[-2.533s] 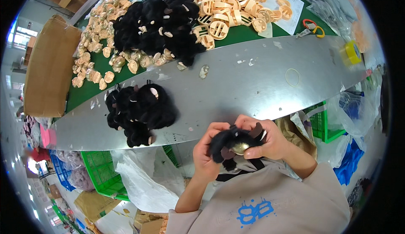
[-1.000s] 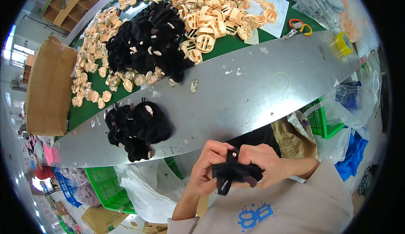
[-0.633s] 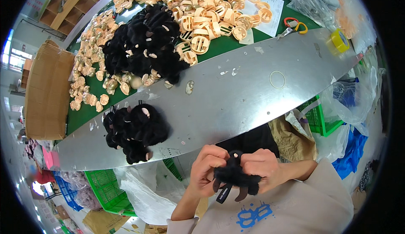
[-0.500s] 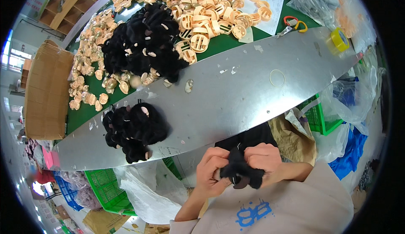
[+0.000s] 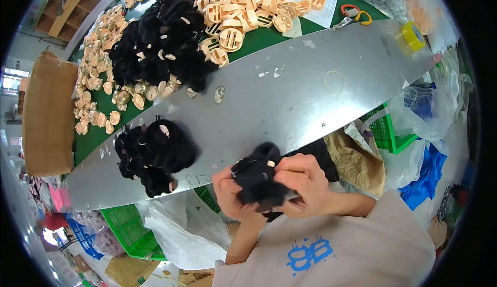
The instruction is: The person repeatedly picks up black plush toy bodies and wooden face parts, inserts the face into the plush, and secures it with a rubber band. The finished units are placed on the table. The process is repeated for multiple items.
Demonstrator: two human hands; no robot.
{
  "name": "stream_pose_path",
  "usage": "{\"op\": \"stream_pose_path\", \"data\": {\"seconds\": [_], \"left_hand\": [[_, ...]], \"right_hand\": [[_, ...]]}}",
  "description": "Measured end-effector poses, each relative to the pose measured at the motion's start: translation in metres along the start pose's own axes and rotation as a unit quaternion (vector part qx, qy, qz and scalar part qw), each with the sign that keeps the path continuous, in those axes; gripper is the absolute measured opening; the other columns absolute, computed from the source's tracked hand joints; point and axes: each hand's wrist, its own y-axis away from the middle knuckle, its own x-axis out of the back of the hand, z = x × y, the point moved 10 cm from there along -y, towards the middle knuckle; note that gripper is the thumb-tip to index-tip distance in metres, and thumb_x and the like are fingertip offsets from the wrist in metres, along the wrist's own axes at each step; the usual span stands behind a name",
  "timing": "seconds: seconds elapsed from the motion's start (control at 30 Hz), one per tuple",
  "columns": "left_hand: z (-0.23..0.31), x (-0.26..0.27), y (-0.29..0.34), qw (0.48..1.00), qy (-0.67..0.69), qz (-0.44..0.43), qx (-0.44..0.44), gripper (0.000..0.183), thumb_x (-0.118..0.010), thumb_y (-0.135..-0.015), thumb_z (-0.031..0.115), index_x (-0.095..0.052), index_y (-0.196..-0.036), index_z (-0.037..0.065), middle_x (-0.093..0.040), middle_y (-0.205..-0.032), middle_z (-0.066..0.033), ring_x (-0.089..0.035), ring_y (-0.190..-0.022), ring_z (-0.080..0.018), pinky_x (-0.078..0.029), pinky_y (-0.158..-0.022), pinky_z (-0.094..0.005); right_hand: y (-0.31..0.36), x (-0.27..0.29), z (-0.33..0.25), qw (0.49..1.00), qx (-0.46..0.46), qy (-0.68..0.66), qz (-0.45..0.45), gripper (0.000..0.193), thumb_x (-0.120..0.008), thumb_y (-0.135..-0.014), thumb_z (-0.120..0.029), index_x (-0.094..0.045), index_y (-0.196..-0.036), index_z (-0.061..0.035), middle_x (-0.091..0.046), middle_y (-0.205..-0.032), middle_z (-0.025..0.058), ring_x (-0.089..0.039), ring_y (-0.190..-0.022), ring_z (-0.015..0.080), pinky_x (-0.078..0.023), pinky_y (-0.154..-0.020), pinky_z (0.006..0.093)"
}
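Note:
Between my two hands is a black plush piece (image 5: 259, 178) with a small pale patch near its top; it hangs just off the near edge of the metal tabletop. My left hand (image 5: 228, 194) grips its left side with curled fingers. On its right side, my right hand (image 5: 303, 183) pinches the fabric between thumb and fingers. To the left on the metal lies a small group of similar black plush pieces (image 5: 168, 149) with pale patches. Farther back rests a larger heap of black plush pieces (image 5: 160, 43).
Many peach plastic ring-shaped parts (image 5: 231, 39) cover the green mat, beside smaller peach and gold parts (image 5: 98, 74). Orange-handled scissors (image 5: 353, 15) and a yellow tape roll (image 5: 412, 36) lie at the far right. A cardboard box (image 5: 49, 113) stands left; green crates (image 5: 129, 230) sit below the table.
Both hands have moved left and up toward the table edge with the black plush piece, which has been turned and now shows a wider side. The view has shifted slightly.

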Motion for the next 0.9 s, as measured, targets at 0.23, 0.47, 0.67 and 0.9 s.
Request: {"op": "stream_pose_path", "data": {"seconds": [0.23,0.47,0.67,0.9], "left_hand": [[-0.026,0.014,-0.006,0.998,0.036,0.056,0.009,0.024,-0.075,-0.074,0.016,-0.058,-0.084,0.002,-0.06,-0.088,-0.0087,-0.06,-0.079,-0.0207,-0.047,-0.072,-0.0286],[0.0,-0.006,-0.01,0.991,0.008,-0.099,-0.094,0.03,-0.078,-0.072,0.018,-0.063,-0.092,0.002,-0.062,-0.109,-0.018,-0.06,-0.098,-0.0296,-0.049,-0.078,-0.038],[0.001,-0.007,-0.009,0.985,0.078,-0.153,-0.02,0.048,-0.073,-0.074,0.014,-0.06,-0.118,-0.002,-0.057,-0.121,-0.0204,-0.057,-0.106,-0.0314,-0.047,-0.089,-0.0383],[-0.019,-0.005,-0.008,0.982,0.103,-0.147,0.057,0.059,-0.079,-0.078,0.024,-0.057,-0.124,-0.004,-0.06,-0.122,-0.0168,-0.059,-0.108,-0.0268,-0.046,-0.092,-0.0344]], "right_hand": [[-0.001,-0.003,0.021,0.986,-0.037,-0.117,-0.111,0.033,-0.072,-0.08,-0.027,-0.065,-0.102,-0.0024,-0.06,-0.102,0.011,-0.058,-0.092,0.0273,-0.048,-0.08,0.0365],[-0.009,-0.038,0.053,0.907,-0.224,-0.216,-0.283,0.065,-0.085,-0.069,-0.033,-0.058,-0.117,0.0015,-0.062,-0.107,0.0123,-0.061,-0.097,0.0231,-0.049,-0.083,0.032],[-0.019,-0.021,0.04,0.972,-0.06,-0.032,-0.226,0.06,-0.084,-0.071,-0.023,-0.058,-0.12,-0.0009,-0.06,-0.104,0.0138,-0.061,-0.093,0.0305,-0.053,-0.077,0.0381],[-0.008,-0.038,0.039,0.936,-0.079,-0.066,-0.336,0.087,-0.075,-0.081,-0.019,-0.025,-0.152,-0.0035,-0.061,-0.102,0.0183,-0.062,-0.092,0.0335,-0.052,-0.078,0.0421]]}}
